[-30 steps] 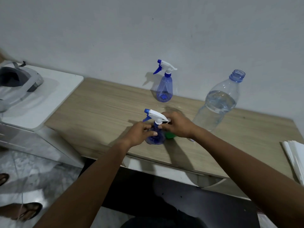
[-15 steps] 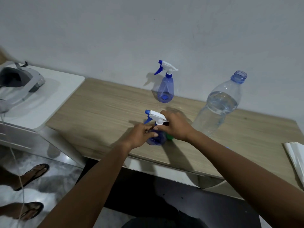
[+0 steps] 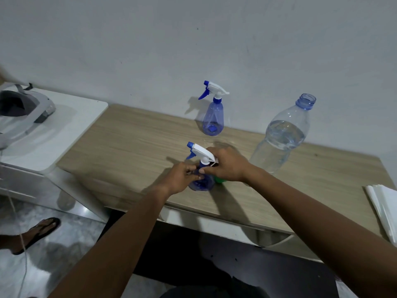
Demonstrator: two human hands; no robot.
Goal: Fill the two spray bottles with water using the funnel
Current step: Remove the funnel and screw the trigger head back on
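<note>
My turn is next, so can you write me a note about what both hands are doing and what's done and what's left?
Left hand: holds the near spray bottle by its body.
Right hand: fingers grip its neck under the white trigger head, which is still on.
Far spray bottle: stands by the wall, capped.
Water bottle: open, partly full, at the right.
Something green, maybe the funnel, peeks out under the right hand.
Done: nothing poured that I can see.
Left: uncap, fill both bottles.
</note>
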